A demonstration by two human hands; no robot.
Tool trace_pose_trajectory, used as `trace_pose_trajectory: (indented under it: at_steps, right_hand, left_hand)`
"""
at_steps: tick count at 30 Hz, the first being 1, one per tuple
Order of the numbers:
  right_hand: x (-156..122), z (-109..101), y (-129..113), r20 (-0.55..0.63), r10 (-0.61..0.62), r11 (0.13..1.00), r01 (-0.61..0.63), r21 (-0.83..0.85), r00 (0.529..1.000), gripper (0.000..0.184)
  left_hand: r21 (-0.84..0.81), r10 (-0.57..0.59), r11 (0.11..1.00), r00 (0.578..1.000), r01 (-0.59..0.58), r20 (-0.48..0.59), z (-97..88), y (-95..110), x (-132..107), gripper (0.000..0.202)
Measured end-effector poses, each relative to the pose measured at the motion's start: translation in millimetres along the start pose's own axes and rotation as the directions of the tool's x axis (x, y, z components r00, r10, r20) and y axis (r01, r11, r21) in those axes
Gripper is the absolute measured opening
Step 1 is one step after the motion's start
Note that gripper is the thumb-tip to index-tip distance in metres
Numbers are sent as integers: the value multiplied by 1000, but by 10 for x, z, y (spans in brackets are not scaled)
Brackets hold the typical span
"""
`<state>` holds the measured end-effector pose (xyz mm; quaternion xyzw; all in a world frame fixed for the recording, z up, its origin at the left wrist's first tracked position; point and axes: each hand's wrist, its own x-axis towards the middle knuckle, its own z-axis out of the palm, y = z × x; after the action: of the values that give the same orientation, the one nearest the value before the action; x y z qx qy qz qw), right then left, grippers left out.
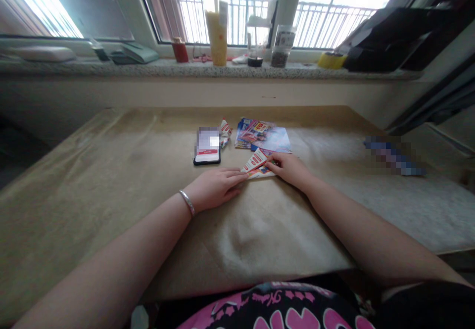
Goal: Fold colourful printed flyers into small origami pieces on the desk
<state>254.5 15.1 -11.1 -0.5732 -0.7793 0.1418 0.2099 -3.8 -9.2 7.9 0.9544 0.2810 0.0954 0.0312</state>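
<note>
On the cloth-covered table (122, 180) lies a sheet of printed paper (256, 161), red and white with colourful print, partly folded into a slanted shape. My right hand (287, 168) pinches the folded edge at its right side. Flat on the table, my left hand (217, 188) has its fingers stretched out, and their tips press the paper's left corner. Just beyond the paper is a stack of colourful printed sheets (256, 133). A smartphone (207, 153) with a lit screen lies to the left, and a small folded paper piece (225, 130) sits beside it.
A blurred, dark bluish object (393, 156) lies at the table's right. Along the stone windowsill (148, 70) stand a tall yellow cup (217, 37), a red-brown jar (180, 51), clear containers (282, 47), yellow tape (331, 60) and a black bag (389, 42).
</note>
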Motion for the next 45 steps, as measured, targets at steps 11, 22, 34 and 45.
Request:
trace_pose_trajectory:
  at_steps: [11, 22, 34, 45]
  right_hand:
    - [-62, -34, -53, 41, -15, 998, 17, -62, 999, 21]
    - [-56, -72, -88, 44, 27, 974, -16, -226, 999, 22]
    - [-69, -162, -14, 117, 98, 990, -85, -108, 988, 20]
    - [-229, -229, -392, 20, -407, 786, 361, -503, 913, 34]
  left_hand:
    - [-54, -9, 998, 1000, 9, 3, -3, -12, 1, 40]
    - [-16, -8, 1000, 1000, 8, 8, -11, -10, -9, 39]
    - [-36, -29, 999, 999, 30, 45, -9, -12, 2, 42]
    - [-26, -2, 1000, 1000, 3, 11, 1, -1, 0, 39]
